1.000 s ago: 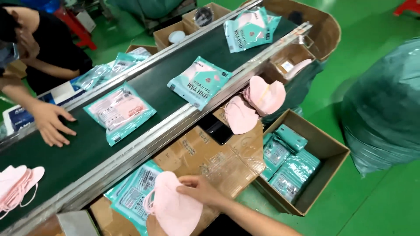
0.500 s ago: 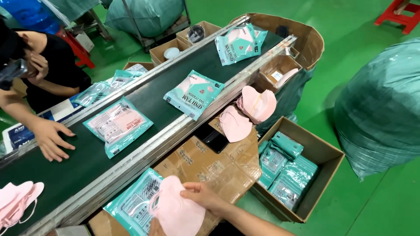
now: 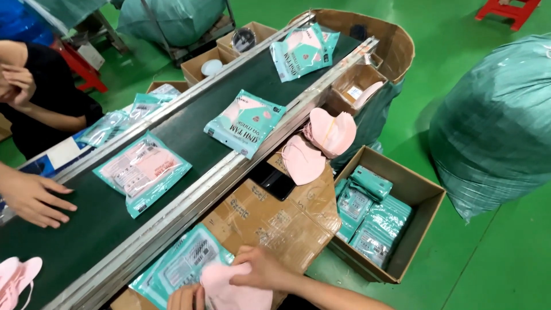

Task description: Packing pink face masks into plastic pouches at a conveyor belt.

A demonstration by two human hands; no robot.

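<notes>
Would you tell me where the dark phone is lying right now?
In the head view, the dark phone lies on the flattened cardboard box beside the conveyor belt's near rail, just left of a loose pink mask and beyond the person's right hand.

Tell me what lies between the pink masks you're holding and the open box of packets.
Head view: a flattened, taped cardboard box lies between the pink masks and the open box.
</notes>
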